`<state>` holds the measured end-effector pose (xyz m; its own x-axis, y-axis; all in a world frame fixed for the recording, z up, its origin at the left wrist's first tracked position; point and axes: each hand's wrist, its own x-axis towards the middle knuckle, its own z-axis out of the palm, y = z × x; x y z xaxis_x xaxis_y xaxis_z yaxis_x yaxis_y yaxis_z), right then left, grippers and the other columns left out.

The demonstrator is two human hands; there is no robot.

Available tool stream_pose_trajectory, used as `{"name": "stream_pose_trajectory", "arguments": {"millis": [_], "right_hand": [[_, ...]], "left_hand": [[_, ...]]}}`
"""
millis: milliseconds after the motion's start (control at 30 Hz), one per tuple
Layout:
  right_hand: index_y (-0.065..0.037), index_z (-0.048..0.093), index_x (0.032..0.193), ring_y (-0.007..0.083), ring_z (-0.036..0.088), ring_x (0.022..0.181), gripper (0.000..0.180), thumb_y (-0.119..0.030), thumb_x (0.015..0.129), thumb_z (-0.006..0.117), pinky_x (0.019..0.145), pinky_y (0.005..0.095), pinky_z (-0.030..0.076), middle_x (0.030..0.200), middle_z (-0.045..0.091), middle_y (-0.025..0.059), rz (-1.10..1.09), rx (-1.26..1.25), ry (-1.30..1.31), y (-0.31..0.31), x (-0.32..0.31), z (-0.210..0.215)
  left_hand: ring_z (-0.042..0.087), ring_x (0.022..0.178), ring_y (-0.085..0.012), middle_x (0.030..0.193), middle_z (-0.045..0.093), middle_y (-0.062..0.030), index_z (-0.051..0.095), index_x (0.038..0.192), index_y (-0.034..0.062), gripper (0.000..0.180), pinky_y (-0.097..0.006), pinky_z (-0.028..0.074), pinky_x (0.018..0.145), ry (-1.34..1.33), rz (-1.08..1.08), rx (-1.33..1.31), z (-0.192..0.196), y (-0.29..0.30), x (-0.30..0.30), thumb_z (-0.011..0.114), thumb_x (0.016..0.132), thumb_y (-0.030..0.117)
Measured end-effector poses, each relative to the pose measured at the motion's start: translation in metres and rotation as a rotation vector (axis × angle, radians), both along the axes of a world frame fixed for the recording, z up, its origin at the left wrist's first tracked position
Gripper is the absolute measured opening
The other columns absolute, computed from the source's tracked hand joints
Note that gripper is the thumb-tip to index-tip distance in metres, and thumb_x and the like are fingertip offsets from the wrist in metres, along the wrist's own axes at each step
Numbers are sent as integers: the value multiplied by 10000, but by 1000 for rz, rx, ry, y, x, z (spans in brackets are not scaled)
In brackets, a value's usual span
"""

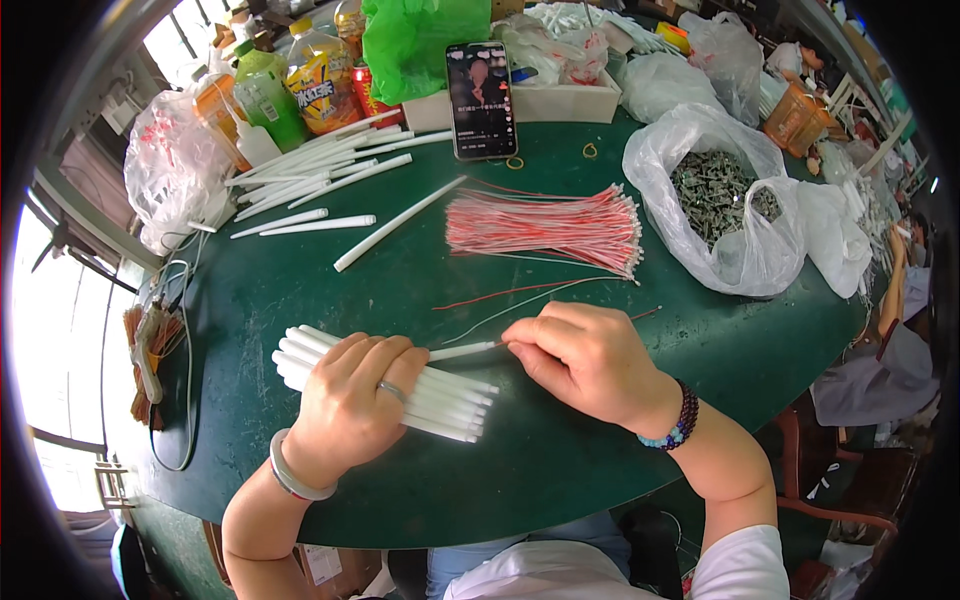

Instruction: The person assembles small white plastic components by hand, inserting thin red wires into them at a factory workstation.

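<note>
My left hand (352,405) is closed around a bundle of slim white plastic tubes (452,408), held above the green table. One tube (466,351) sticks out from the far side of that bundle toward my right hand (585,360). There my right thumb and forefinger pinch a thin red wire (500,344) at the tube's end; whether it goes inside is too small to tell. Just beyond my hands lies a thick bundle of red and white wires (540,225) with small pale tips. A loose red wire (485,299) and a pale one lie in front of it.
More white tubes (320,175) lie at the back left, near bottles (322,80) and a plastic bag (175,165). A phone (480,100) stands against a white box. An open bag of small dark parts (715,195) sits at the right. A person (885,340) works beyond it.
</note>
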<state>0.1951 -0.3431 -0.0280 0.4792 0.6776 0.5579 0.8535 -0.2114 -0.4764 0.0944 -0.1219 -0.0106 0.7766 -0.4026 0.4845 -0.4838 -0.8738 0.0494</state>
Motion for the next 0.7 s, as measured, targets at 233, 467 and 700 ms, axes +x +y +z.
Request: {"name": "stream_pose_trajectory", "arguments": {"millis": [233, 467, 700], "right_hand": [[-63, 636, 849, 202, 599, 598, 119, -54, 757, 710, 504, 309, 477, 696, 596, 38, 44, -65, -116, 0, -4, 5], [-61, 636, 862, 210, 595, 590, 137, -58, 753, 719, 513, 315, 480, 669, 586, 40, 41, -68, -126, 3, -5, 2], [-26, 536, 1214, 201, 608, 677, 455, -112, 793, 687, 623, 310, 500, 720, 578, 47, 56, -195, -92, 5, -10, 9]], "left_hand": [[635, 742, -252, 883, 626, -117, 618, 899, -13, 382, -345, 526, 673, -72, -16, 76, -4, 0, -1, 692, 536, 82], [646, 766, -277, 901, 632, -125, 618, 930, -5, 499, -365, 535, 707, -15, -23, 88, -5, 2, -2, 744, 460, 107], [643, 768, -270, 916, 632, -130, 623, 942, -12, 498, -359, 534, 712, -1, -51, 120, -6, -3, -3, 736, 471, 108]]}}
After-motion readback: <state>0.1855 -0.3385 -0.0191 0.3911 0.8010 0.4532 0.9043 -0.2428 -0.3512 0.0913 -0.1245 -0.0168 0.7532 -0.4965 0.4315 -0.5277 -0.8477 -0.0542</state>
